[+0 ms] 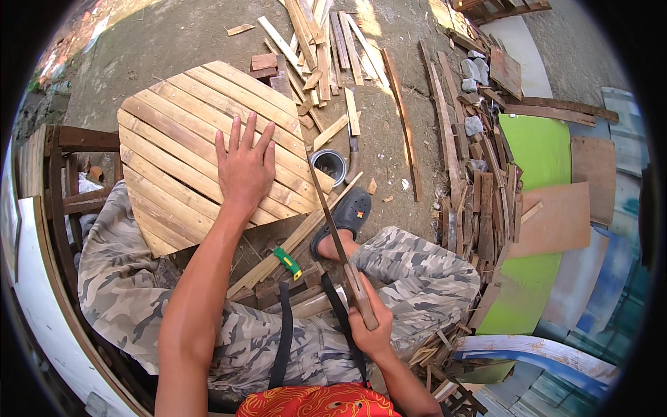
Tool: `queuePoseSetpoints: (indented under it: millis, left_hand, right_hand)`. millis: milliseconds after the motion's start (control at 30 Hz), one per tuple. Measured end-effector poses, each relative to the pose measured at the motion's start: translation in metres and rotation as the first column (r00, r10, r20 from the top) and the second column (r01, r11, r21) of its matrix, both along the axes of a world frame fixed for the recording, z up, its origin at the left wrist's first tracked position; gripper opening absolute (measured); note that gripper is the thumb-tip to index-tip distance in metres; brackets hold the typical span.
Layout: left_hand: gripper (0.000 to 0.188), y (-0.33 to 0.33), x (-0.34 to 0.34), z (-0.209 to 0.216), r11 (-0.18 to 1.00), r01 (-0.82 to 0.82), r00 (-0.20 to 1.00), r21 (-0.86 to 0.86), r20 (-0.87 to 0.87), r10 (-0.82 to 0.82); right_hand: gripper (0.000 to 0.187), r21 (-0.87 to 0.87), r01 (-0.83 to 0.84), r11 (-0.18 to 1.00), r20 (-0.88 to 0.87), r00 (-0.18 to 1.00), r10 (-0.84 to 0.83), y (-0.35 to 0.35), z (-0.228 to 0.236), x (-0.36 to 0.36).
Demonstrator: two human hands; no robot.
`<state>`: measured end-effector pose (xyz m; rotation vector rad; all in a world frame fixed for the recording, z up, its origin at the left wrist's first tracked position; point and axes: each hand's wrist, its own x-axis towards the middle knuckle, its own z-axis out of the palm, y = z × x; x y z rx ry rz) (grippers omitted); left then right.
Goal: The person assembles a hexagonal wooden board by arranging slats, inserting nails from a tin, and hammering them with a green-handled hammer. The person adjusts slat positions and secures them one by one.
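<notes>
My left hand (246, 170) lies flat on a panel of pale wooden slats (170, 174), its fingers spread. The panel rests over my left leg, its edges cut at angles. My right hand (374, 326) is closed round the wooden handle of a handsaw (331, 222). The saw's long, narrow blade is seen nearly edge-on. It points away from me and crosses a slat end at the panel's right edge; its teeth cannot be made out. Below the panel, a green and yellow handle (287, 263) lies near loose slats.
A grey metal can (329, 167) stands right of the panel, near my clog (351, 212). Loose wooden strips (323, 62) are scattered at the far side. Piled scrap wood (486, 187) and a green board (538, 153) line the right. A dark wooden frame (87, 139) stands left.
</notes>
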<state>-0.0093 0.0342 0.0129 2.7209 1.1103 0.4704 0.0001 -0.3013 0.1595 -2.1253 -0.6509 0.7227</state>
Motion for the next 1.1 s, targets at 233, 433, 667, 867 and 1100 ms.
queuePoseSetpoints:
  millis: [233,433,667,867,1100]
  left_hand:
    - [0.039,0.0,0.003,0.0,1.0,-0.001,1.0,-0.003,0.011,0.001]
    - [0.039,0.002,0.003,0.009,0.998,-0.007,1.0,-0.061,-0.024,0.005]
    - [0.039,-0.001,0.002,0.003,0.999,-0.003,0.999,-0.053,0.041,0.005]
    - [0.038,0.001,0.004,0.003,1.0,-0.007,1.0,0.007,0.021,0.007]
    - [0.037,0.001,0.003,0.002,0.999,-0.017,0.999,-0.031,0.03,0.018]
  right_hand:
    - [0.062,0.143,-0.099,0.985,0.157,0.985,0.076,0.068,0.026,0.023]
    - [0.06,0.277,-0.053,0.96,0.188,0.982,0.0,0.159,-0.11,0.075]
    - [0.064,-0.089,-0.007,0.996,-0.046,0.999,0.003,-0.028,0.039,-0.024]
    - [0.062,0.164,0.116,0.98,-0.114,0.989,-0.098,0.125,-0.065,0.058]
    - [0.064,-0.012,0.017,1.0,-0.004,1.0,-0.017,0.002,-0.039,0.003]
